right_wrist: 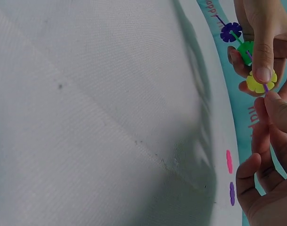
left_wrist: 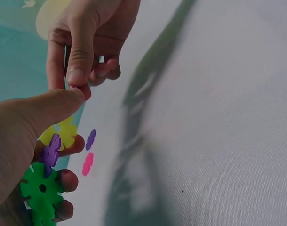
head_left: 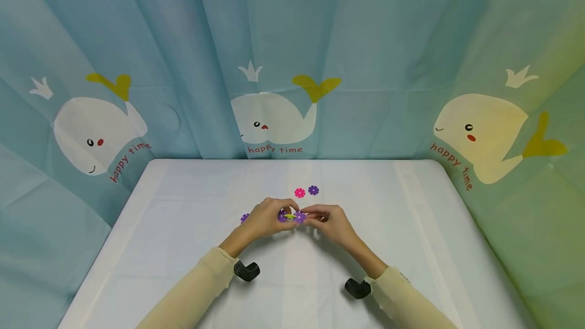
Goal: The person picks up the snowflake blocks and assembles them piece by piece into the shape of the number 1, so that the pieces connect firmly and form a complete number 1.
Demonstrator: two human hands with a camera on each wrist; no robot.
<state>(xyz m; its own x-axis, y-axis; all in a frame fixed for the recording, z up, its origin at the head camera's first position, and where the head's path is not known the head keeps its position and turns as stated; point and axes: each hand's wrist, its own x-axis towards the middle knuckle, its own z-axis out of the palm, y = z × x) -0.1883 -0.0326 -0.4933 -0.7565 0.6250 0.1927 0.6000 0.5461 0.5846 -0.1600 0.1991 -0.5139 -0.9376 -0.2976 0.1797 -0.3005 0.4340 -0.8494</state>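
Note:
My left hand [head_left: 265,218] grips a chain of slotted flower-shaped plastic discs. In the left wrist view, a green disc [left_wrist: 42,187], a purple disc [left_wrist: 51,154] and a yellow disc [left_wrist: 67,134] lie along its curled fingers. Past the green piece, a dark purple disc [right_wrist: 230,32] sticks out at the chain's far end. Thumb and fingers of my right hand [head_left: 334,223] pinch another purple disc [head_left: 299,217], seen edge-on at the yellow one in the right wrist view. How deeply these two slot together is hidden by the fingers.
Beyond the hands, a loose pink disc [head_left: 299,193] and a loose purple disc [head_left: 313,190] lie side by side on the white tabletop [head_left: 219,182]. A blue-green curtain [head_left: 384,65] with printed whales hangs behind the table and at its sides.

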